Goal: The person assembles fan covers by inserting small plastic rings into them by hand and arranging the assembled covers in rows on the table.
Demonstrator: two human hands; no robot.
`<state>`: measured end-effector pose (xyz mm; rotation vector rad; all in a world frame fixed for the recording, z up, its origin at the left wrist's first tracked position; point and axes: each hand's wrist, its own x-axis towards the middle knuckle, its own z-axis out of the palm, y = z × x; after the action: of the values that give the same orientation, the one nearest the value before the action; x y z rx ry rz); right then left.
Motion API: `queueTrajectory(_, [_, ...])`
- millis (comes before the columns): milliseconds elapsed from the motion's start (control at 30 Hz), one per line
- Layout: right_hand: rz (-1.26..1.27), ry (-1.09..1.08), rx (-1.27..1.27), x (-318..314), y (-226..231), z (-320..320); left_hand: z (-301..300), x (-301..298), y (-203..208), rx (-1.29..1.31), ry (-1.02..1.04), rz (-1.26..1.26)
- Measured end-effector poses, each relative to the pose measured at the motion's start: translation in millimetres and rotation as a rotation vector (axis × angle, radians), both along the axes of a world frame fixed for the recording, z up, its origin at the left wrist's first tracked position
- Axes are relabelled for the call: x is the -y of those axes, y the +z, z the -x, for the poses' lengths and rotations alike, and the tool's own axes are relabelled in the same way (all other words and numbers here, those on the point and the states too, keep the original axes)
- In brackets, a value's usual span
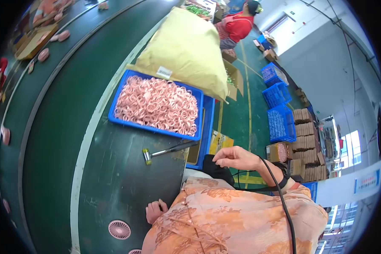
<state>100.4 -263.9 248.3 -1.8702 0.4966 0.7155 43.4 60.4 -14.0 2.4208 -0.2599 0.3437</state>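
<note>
My left hand (155, 211) rests at the near edge of the dark green worktop with its fingers curled; what it holds, if anything, is hidden. On the worktop near it lies a round pink slotted grille (119, 229). To the right, my right hand (238, 158) hovers over a black thing (216, 168) beside the table. Its thumb and bent fingertips come together, and I cannot see anything between them. A small mallet (169, 150) with a yellowish head and dark handle lies ahead. Beyond it stands a blue tray (153, 128) heaped with pink rings (156, 103).
A large pale yellow sack (184, 51) leans behind the tray. The green conveyor belt (57, 127) runs along the left. Blue crates (281, 123) and stacked cardboard (305, 131) stand on the right. A person in red (238, 26) is at the back. Black cable (279, 192) crosses my right forearm.
</note>
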Motion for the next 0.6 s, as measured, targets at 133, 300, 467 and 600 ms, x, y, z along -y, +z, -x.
queueTrajectory(133, [-0.032, 0.014, 0.024, 7, -6, 1, 4, -9, -8, 0.0, -0.101, -0.035])
queueTrajectory(300, [-0.009, 0.119, 0.039, 34, -33, -2, 0, -1, -5, -0.025, -0.023, -0.033])
queueTrajectory(467, [-0.099, 0.139, 0.032, 64, -52, 13, 1, 21, 29, -0.112, 0.162, 0.007])
queueTrajectory(600, [0.054, 0.371, -0.009, 89, -68, 11, -2, 22, 25, -0.06, 0.139, -0.006])
